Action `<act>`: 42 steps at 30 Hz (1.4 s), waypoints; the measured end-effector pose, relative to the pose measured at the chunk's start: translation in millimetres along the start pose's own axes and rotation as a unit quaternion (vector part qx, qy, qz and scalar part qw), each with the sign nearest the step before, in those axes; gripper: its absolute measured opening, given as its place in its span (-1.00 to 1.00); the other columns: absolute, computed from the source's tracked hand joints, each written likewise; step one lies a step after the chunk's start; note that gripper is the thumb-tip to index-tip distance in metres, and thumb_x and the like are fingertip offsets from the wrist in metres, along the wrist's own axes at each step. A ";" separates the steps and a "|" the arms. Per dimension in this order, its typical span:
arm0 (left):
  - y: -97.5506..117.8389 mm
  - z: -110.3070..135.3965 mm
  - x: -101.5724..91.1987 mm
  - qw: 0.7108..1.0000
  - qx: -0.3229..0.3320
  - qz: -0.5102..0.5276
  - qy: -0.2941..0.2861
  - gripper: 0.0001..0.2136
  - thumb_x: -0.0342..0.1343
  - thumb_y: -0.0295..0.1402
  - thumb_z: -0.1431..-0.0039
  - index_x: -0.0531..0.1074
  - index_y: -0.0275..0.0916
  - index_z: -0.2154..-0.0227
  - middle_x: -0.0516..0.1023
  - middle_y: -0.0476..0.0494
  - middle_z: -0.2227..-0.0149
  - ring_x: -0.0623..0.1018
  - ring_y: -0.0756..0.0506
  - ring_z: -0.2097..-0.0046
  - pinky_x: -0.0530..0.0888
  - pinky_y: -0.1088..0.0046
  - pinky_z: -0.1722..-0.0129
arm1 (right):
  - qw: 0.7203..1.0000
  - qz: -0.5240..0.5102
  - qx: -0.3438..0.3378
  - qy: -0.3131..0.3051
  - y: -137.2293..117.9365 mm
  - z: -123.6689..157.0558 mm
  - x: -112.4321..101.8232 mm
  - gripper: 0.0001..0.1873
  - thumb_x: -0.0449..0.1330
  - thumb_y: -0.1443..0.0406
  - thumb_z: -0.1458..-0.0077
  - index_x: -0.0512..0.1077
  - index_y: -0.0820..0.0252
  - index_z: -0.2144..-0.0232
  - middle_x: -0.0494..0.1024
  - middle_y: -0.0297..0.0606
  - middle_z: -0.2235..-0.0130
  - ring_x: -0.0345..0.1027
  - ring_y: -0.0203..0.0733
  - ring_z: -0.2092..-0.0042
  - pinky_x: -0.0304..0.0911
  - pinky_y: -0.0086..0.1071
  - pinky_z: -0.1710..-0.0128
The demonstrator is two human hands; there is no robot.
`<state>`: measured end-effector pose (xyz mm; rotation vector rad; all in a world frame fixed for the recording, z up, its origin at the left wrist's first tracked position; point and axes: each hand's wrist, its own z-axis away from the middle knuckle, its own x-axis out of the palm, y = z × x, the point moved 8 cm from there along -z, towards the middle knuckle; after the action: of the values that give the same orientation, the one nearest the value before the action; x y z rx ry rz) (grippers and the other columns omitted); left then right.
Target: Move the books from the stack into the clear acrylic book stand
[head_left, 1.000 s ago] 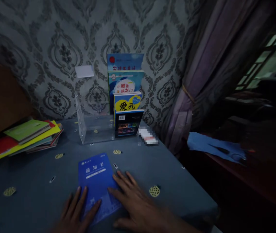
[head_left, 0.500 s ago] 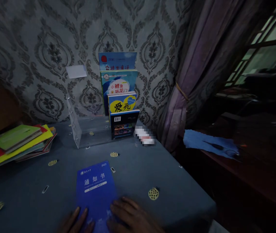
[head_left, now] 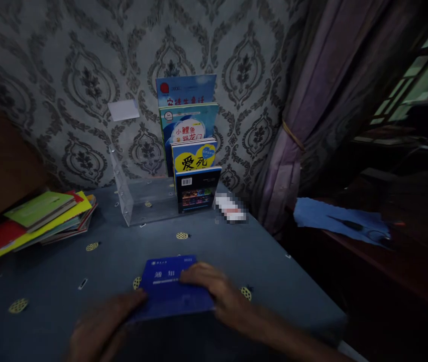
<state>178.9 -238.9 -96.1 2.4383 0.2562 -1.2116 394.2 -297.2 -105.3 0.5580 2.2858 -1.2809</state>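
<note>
A blue booklet (head_left: 174, 296) with white lettering is between my two hands over the near part of the table; it looks tilted, its far edge lower. My left hand (head_left: 106, 322), blurred, pinches the booklet's left edge near the bottom corner. On the other side my right hand (head_left: 216, 289) wraps the right edge, fingers lying over part of the cover's lettering. Beyond them stands a clear acrylic tiered rack (head_left: 121, 186). Its right side holds a black-backed book (head_left: 199, 193), a yellow-and-blue book (head_left: 178, 157), a teal picture book (head_left: 208, 118) and a blue book (head_left: 187, 85).
A loose pile of books and folders (head_left: 44, 213) lies at the left of the table (head_left: 236, 251). Right of the rack is a pixelated white item (head_left: 231, 208). A tied curtain (head_left: 287, 146) hangs beside the table, with a blue cloth (head_left: 334, 216) on a dark surface farther right.
Both hands now grip the booklet by its sides, and it has tilted and shifted right. Earlier they lay on its lower part. The view has shifted slightly left.
</note>
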 end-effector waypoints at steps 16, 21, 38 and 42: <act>-96.6 -127.3 97.6 0.976 -0.173 0.126 0.038 -0.86 -0.05 -0.29 -0.20 0.37 -0.21 0.31 0.53 -0.09 0.39 0.52 -0.13 0.32 0.46 0.32 0.27 | 0.978 0.059 0.076 0.184 116.1 -56.0 -47.6 -0.80 -0.02 0.29 -0.23 0.39 0.15 0.26 0.52 -0.25 0.35 0.40 -0.14 0.32 0.33 -0.30 0.28; -89.6 -154.8 110.4 0.973 -0.147 0.164 0.068 -0.75 -0.03 -0.37 -0.18 0.31 -0.20 0.07 0.55 -0.12 0.23 0.54 -0.15 0.20 0.44 0.31 0.16 | 0.969 0.090 0.056 0.222 131.9 -60.0 -70.6 -0.83 -0.03 0.28 -0.21 0.33 0.11 0.39 0.44 -0.29 0.44 0.35 -0.14 0.37 0.27 -0.32 0.31; -57.1 -241.4 80.1 0.974 -0.067 0.079 0.200 -0.84 -0.10 -0.36 -0.32 0.36 -0.23 0.32 0.45 -0.05 0.36 0.40 -0.05 0.32 0.30 0.47 0.29 | 0.909 0.181 -0.048 0.371 124.1 -96.5 -162.5 -0.79 -0.04 0.23 -0.28 0.37 0.16 0.24 0.50 -0.15 0.22 0.38 -0.08 0.20 0.28 -0.21 0.16; -60.7 -247.2 83.1 0.974 -0.060 0.086 0.200 -0.84 -0.08 -0.37 -0.32 0.34 -0.23 0.37 0.43 -0.03 0.39 0.40 -0.04 0.34 0.29 0.49 0.31 | 0.905 0.194 -0.046 0.377 128.2 -102.8 -164.9 -0.79 -0.03 0.22 -0.28 0.33 0.14 0.34 0.43 -0.24 0.35 0.31 -0.10 0.28 0.27 -0.22 0.24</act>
<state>387.0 -78.5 -44.8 2.5166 0.2182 -0.6078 579.0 -166.4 -51.2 1.6058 2.5863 -0.8264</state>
